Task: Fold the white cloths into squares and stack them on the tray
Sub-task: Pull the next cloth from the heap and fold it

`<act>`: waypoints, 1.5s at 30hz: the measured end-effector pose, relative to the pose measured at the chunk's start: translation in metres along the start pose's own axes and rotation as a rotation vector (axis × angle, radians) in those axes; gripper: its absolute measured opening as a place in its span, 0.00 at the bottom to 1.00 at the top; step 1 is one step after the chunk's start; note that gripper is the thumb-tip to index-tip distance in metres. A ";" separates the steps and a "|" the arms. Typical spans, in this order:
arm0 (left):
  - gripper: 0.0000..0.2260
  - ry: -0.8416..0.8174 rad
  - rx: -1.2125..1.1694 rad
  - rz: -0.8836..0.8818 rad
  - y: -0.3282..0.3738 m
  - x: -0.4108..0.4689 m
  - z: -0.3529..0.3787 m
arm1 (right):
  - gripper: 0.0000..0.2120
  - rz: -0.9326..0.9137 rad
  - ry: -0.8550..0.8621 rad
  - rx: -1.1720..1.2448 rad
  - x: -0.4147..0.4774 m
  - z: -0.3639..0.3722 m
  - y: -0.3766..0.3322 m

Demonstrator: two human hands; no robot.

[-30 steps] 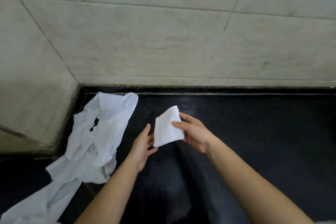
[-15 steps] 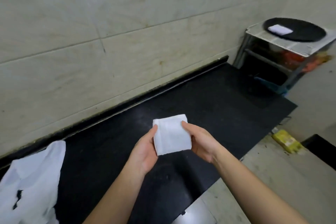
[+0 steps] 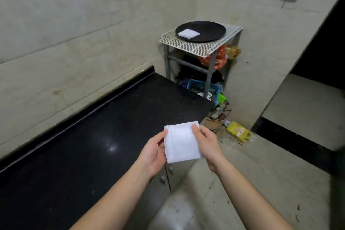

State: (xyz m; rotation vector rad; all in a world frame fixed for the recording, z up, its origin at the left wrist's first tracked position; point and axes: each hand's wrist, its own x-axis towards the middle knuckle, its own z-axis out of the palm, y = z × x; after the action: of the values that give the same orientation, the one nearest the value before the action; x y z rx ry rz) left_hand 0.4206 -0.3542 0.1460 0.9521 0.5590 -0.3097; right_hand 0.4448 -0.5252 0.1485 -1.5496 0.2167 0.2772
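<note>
A white cloth folded into a square is held in the air between both hands, past the right end of the black counter. My left hand pinches its left edge and my right hand pinches its right edge. Farther off, a round black tray rests on a white wire rack in the corner. One folded white cloth lies on the left part of the tray.
Under the rack sit a blue crate and orange bags. A yellow bottle and small clutter lie on the tiled floor. A dark doorway with a step is at the right. Cabinet doors with knobs are below the counter.
The view has swung right, from the pile of unfolded cloths to the rack and tray. My left hand joined the right on the folded cloth, which both now hold.
</note>
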 end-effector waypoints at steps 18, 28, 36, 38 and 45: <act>0.17 -0.081 0.195 0.123 -0.007 0.175 0.213 | 0.15 -0.098 0.185 -0.042 0.180 -0.182 -0.039; 0.15 -0.058 0.140 0.147 0.055 0.293 0.347 | 0.11 0.033 0.063 -0.098 0.327 -0.282 -0.127; 0.14 0.029 0.090 0.244 0.113 0.361 0.414 | 0.11 -0.029 -0.080 -0.105 0.443 -0.316 -0.189; 0.14 0.062 0.064 0.283 0.128 0.378 0.424 | 0.12 -0.023 -0.147 -0.089 0.478 -0.314 -0.202; 0.18 0.310 0.022 0.392 0.184 0.436 0.454 | 0.11 -0.084 -0.448 -0.145 0.596 -0.300 -0.266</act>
State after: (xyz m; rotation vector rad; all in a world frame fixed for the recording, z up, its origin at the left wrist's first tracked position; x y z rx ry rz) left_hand 1.0076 -0.6354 0.2262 1.1150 0.6360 0.1877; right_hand 1.1047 -0.8021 0.2126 -1.5922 -0.2237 0.5735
